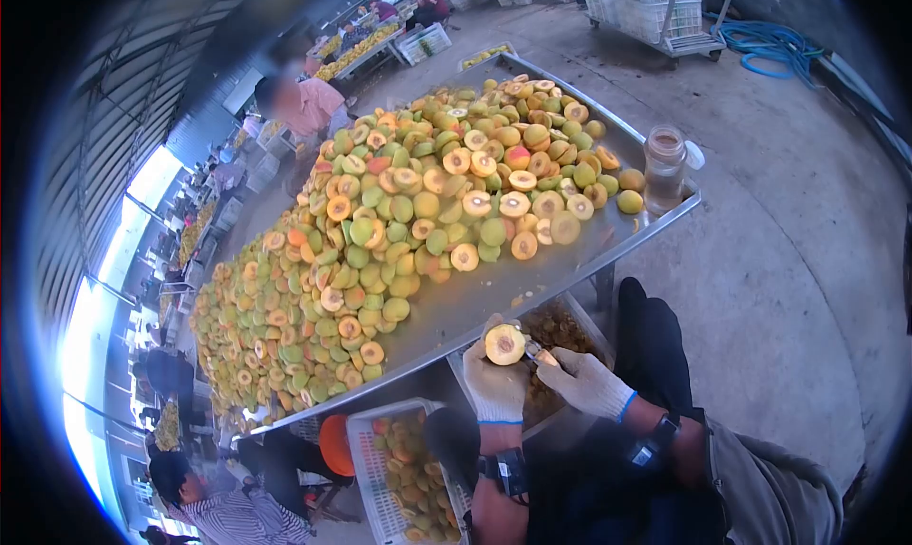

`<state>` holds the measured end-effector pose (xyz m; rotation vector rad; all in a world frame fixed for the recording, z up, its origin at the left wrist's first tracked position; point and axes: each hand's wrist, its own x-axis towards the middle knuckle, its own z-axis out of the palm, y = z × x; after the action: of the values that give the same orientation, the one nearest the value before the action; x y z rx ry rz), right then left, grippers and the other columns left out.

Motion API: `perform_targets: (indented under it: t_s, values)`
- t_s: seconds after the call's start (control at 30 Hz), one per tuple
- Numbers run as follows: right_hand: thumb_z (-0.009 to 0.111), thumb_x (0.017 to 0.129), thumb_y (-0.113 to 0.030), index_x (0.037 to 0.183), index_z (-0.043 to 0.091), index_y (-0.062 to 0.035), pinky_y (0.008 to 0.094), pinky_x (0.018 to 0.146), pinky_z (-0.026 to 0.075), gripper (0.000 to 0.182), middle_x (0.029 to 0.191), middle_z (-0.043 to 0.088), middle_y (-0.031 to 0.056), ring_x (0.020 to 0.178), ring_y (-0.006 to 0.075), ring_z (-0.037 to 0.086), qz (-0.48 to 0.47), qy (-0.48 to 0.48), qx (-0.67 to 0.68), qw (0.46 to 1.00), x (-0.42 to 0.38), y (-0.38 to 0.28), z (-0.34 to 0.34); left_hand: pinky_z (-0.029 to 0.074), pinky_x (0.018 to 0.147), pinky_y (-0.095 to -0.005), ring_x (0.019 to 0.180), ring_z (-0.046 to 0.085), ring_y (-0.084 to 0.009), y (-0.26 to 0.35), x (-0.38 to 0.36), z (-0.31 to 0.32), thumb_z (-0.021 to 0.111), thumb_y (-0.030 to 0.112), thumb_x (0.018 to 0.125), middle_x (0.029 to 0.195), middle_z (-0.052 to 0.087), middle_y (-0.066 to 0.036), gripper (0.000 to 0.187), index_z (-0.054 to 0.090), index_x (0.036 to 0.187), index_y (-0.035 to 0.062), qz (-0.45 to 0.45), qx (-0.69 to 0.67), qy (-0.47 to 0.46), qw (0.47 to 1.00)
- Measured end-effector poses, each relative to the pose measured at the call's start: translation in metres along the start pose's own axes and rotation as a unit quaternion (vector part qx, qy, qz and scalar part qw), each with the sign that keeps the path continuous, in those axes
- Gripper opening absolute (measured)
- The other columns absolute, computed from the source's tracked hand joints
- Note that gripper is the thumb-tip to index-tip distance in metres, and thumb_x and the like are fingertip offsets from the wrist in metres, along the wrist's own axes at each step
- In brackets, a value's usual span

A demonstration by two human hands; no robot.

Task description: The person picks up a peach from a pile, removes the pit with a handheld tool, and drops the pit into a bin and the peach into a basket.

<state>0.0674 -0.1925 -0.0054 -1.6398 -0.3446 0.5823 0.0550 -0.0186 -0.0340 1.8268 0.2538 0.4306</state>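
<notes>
My left hand (pixel 497 385), in a white knit glove with a blue cuff, is closed around a halved peach (pixel 504 344), its cut face turned up toward me with the brownish centre showing. In my gloved right hand (pixel 591 383) is a small pitting tool (pixel 534 349) with a metal end; its tip is at the right edge of the peach half, and its exact shape is too small to make out. Both hands are above a crate of brown pits (pixel 551 393), just off the near edge of a metal table (pixel 446 331). Halved peaches (pixel 399 203) lie heaped on that table.
A clear jar (pixel 664 170) stands at the table's right corner. Below left is a white crate (pixel 366 469) of peach halves, beside an orange bucket (pixel 335 444). Co-workers sit across the table and at lower left. A crate-laden cart (pixel 679 43) and blue hose (pixel 774 46) are behind.
</notes>
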Motion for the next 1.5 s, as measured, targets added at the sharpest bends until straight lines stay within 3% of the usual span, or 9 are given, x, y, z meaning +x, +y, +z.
perform_targets:
  t_s: [0.03, 0.07, 0.1, 0.2, 0.3, 0.6, 1.23, 1.4, 1.5]
  values:
    - [0.058, 0.107, -0.033, 0.107, 0.064, 0.0000, 0.0341, 0.068, 0.046, 0.034, 0.072, 0.056, 0.0061, 0.071, 0.0112, 0.051, 0.002, -0.003, -0.003, 1.000, 0.001, 0.000, 0.004, 0.052, 0.100, -0.0449, 0.106, 0.064, -0.0335, 0.003, -0.004, -0.003, 0.051, 0.025, 0.098, 0.124, 0.066, -0.023, 0.048, 0.057, 0.136, -0.0040, -0.003, -0.002, 0.003, 1.000]
    - [0.059, 0.106, -0.034, 0.109, 0.065, 0.0005, 0.0377, 0.069, 0.048, 0.036, 0.074, 0.061, 0.0119, 0.072, 0.0184, 0.057, -0.009, -0.001, -0.040, 0.999, 0.001, 0.001, 0.008, 0.053, 0.099, -0.0439, 0.105, 0.065, -0.0327, 0.007, -0.006, -0.006, 0.050, 0.027, 0.099, 0.121, 0.067, -0.022, 0.049, 0.057, 0.136, -0.0041, -0.109, -0.273, 0.013, 0.956]
    - [0.059, 0.105, -0.036, 0.110, 0.065, 0.0011, 0.0413, 0.071, 0.049, 0.038, 0.077, 0.066, 0.0178, 0.072, 0.0256, 0.063, -0.021, 0.001, -0.077, 0.997, 0.001, 0.002, 0.012, 0.053, 0.098, -0.0429, 0.104, 0.065, -0.0319, 0.010, -0.009, -0.008, 0.048, 0.029, 0.099, 0.118, 0.067, -0.022, 0.051, 0.058, 0.136, -0.0042, -0.205, -0.521, 0.022, 0.828]
    - [0.059, 0.104, -0.036, 0.113, 0.065, 0.0019, 0.0466, 0.075, 0.051, 0.040, 0.088, 0.069, 0.0273, 0.081, 0.0419, 0.069, -0.054, 0.029, -0.075, 0.995, -0.002, 0.002, 0.024, 0.054, 0.096, -0.0415, 0.102, 0.065, -0.0306, 0.023, -0.018, -0.007, 0.047, 0.032, 0.099, 0.115, 0.068, -0.020, 0.053, 0.057, 0.137, -0.0034, -0.220, -0.500, 0.042, 0.837]
    - [0.059, 0.104, -0.037, 0.118, 0.066, 0.0015, 0.0479, 0.077, 0.052, 0.041, 0.093, 0.071, 0.0288, 0.090, 0.0466, 0.070, -0.034, 0.026, -0.092, 0.995, -0.004, -0.005, 0.031, 0.054, 0.093, -0.0413, 0.098, 0.065, -0.0286, 0.011, -0.023, -0.006, 0.048, 0.035, 0.101, 0.112, 0.067, -0.019, 0.052, 0.057, 0.138, -0.0013, -0.182, -0.427, 0.042, 0.885]
    - [0.052, 0.107, -0.042, 0.126, 0.063, -0.0030, 0.0571, 0.077, 0.053, 0.045, 0.092, 0.069, 0.0329, 0.087, 0.0530, 0.067, 0.000, 0.028, -0.146, 0.989, -0.003, -0.021, 0.049, 0.057, 0.082, -0.0385, 0.089, 0.065, -0.0262, 0.021, -0.029, -0.001, 0.045, 0.045, 0.108, 0.107, 0.066, -0.016, 0.047, 0.059, 0.122, 0.0024, -0.174, -0.447, 0.118, 0.870]
    - [0.052, 0.107, -0.036, 0.114, 0.067, -0.0018, 0.0537, 0.072, 0.053, 0.038, 0.089, 0.070, 0.0275, 0.083, 0.0478, 0.069, -0.042, -0.037, -0.152, 0.987, -0.005, 0.005, 0.052, 0.060, 0.058, -0.0364, 0.063, 0.068, -0.0260, 0.035, -0.020, -0.010, 0.043, 0.043, 0.111, 0.084, 0.071, -0.018, 0.054, 0.068, 0.103, -0.0040, -0.246, -0.352, 0.142, 0.892]
    - [0.051, 0.108, -0.043, 0.113, 0.068, -0.0017, 0.0456, 0.065, 0.052, 0.045, 0.079, 0.069, 0.0204, 0.073, 0.0354, 0.070, 0.049, -0.098, -0.047, 0.993, -0.009, 0.012, 0.052, 0.057, 0.052, -0.0341, 0.059, 0.068, -0.0232, 0.033, -0.021, -0.017, 0.045, 0.041, 0.110, 0.071, 0.069, -0.014, 0.056, 0.069, 0.087, -0.0033, -0.194, -0.290, 0.077, 0.934]
    - [0.051, 0.108, -0.046, 0.110, 0.068, -0.0014, 0.0392, 0.058, 0.050, 0.048, 0.073, 0.067, 0.0135, 0.064, 0.0250, 0.068, -0.013, -0.059, -0.033, 0.998, -0.014, 0.015, 0.058, 0.056, 0.052, -0.0334, 0.058, 0.067, -0.0227, 0.030, -0.023, -0.018, 0.045, 0.042, 0.110, 0.069, 0.068, -0.014, 0.058, 0.070, 0.084, -0.0034, -0.191, -0.276, 0.071, 0.939]
